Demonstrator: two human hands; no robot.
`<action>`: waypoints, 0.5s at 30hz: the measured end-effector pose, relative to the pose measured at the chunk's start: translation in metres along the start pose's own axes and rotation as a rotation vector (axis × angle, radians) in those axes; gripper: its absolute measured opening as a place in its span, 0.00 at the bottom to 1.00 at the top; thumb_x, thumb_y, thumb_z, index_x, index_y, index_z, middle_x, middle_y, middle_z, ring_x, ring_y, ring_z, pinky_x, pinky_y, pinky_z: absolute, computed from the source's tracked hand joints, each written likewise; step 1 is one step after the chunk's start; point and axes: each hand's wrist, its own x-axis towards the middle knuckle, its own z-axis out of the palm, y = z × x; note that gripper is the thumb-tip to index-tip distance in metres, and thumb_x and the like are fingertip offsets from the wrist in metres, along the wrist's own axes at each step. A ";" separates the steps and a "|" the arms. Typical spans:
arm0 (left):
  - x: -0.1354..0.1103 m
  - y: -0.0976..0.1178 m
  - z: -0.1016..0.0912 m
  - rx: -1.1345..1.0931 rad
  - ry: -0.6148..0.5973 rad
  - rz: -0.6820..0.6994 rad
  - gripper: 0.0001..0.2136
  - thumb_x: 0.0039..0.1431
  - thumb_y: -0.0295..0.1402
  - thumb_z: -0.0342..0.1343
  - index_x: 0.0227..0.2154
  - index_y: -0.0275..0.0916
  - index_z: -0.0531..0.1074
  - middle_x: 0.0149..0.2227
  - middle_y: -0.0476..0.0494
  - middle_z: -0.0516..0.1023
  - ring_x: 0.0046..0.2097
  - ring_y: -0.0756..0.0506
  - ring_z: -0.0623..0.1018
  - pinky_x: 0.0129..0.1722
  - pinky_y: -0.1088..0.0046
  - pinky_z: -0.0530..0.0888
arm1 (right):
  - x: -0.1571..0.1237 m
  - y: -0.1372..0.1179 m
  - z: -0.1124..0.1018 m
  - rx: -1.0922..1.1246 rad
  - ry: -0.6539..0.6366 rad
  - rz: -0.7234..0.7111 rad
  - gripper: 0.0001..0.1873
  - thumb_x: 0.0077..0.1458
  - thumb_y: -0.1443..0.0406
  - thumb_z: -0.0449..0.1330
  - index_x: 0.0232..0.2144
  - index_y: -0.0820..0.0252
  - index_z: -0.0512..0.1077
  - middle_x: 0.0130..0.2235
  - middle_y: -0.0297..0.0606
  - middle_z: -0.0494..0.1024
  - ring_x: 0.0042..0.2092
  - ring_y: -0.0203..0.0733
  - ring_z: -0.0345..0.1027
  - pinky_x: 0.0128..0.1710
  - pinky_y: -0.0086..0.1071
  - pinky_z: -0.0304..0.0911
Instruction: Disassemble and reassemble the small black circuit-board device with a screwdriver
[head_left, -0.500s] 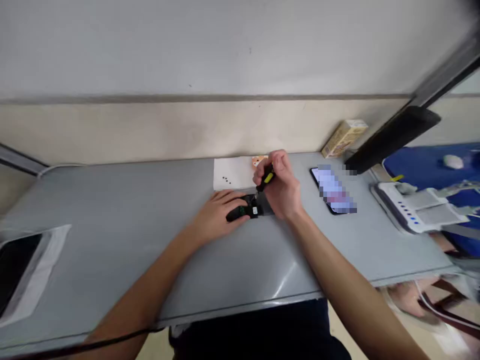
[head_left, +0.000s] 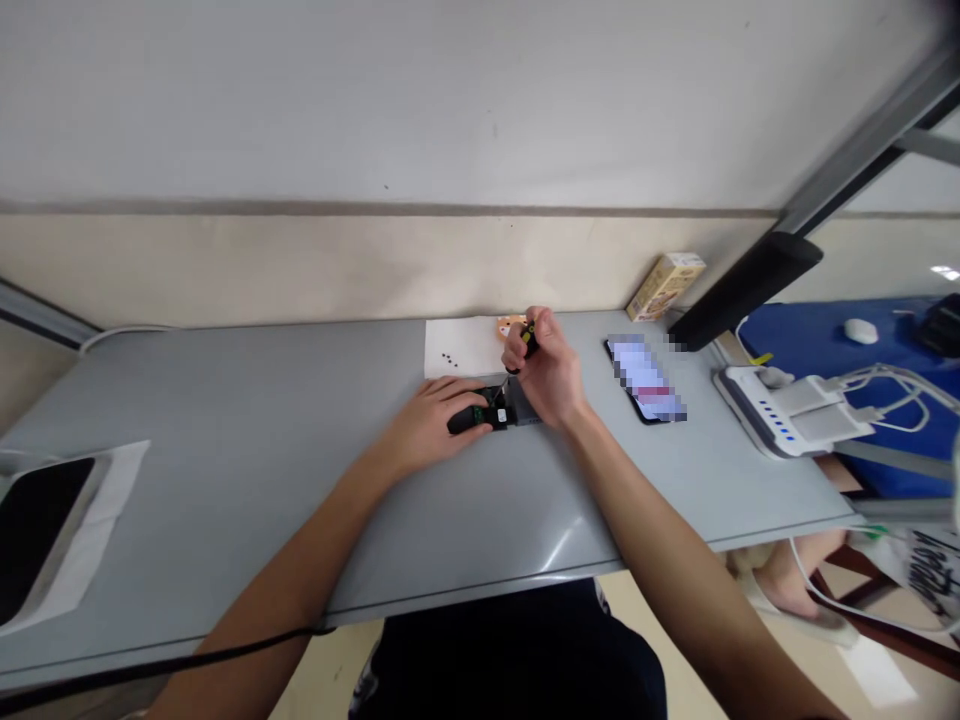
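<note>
Just on the near side of the white paper [head_left: 474, 345], close to its right half, the black device [head_left: 491, 414] lies on the bench [head_left: 300, 410] with part of its inside bared, a little green showing. At the paper's near edge the left hand [head_left: 439, 415] grips the device, thumb along one side and the other fingers laid across the opposite one. By the paper's right end the right hand [head_left: 551, 375] has its fingers closed around the dark-and-yellow handle of a screwdriver [head_left: 529, 340], whose shaft slants down to the opened part; whether the tip is seated in anything is too small to tell. A slip seems the likeliest mishap: the tool leans rather than standing upright, so sideways pressure could send the tip skating over the green part or into the nearby left fingers. Should the left hand's hold loosen, the device might skid on the smooth bench. On the paper itself, tiny dark pieces [head_left: 449, 358], perhaps screws, lie loose near the left knuckles, and one careless nudge or a tug of the sheet could scatter them.
</note>
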 end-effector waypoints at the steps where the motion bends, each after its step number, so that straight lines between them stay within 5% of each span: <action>1: 0.000 0.000 0.000 0.002 -0.005 -0.001 0.10 0.67 0.41 0.59 0.46 0.45 0.77 0.59 0.45 0.77 0.59 0.40 0.75 0.61 0.54 0.70 | 0.001 0.000 -0.001 -0.009 0.003 -0.014 0.14 0.64 0.53 0.60 0.34 0.52 0.61 0.28 0.30 0.63 0.28 0.36 0.57 0.31 0.31 0.59; 8: 0.001 0.002 -0.001 0.005 -0.020 -0.018 0.10 0.67 0.40 0.58 0.47 0.46 0.78 0.58 0.45 0.78 0.59 0.40 0.75 0.60 0.54 0.71 | 0.005 -0.002 -0.002 -0.060 -0.021 0.069 0.21 0.65 0.43 0.55 0.38 0.53 0.69 0.32 0.35 0.67 0.31 0.38 0.61 0.31 0.33 0.62; 15: 0.000 -0.001 0.000 0.009 -0.025 -0.018 0.10 0.67 0.40 0.60 0.47 0.46 0.77 0.58 0.45 0.77 0.59 0.40 0.75 0.60 0.54 0.70 | -0.001 0.001 0.001 0.079 -0.026 0.043 0.15 0.66 0.50 0.58 0.37 0.53 0.66 0.27 0.30 0.59 0.27 0.35 0.52 0.29 0.31 0.57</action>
